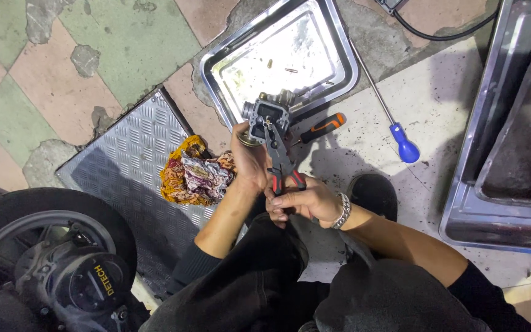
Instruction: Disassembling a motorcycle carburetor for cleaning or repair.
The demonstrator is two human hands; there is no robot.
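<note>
Subject wears a black long-sleeved top, the sleeves pushed up to about the elbows so both forearms are bare. The right hand [305,201] carries a silver metal link bracelet [342,211] at the wrist; the left hand [250,163] shows no ring or band. Trousers are dark grey to black, with one black shoe [373,193] visible beside the knee.
</note>
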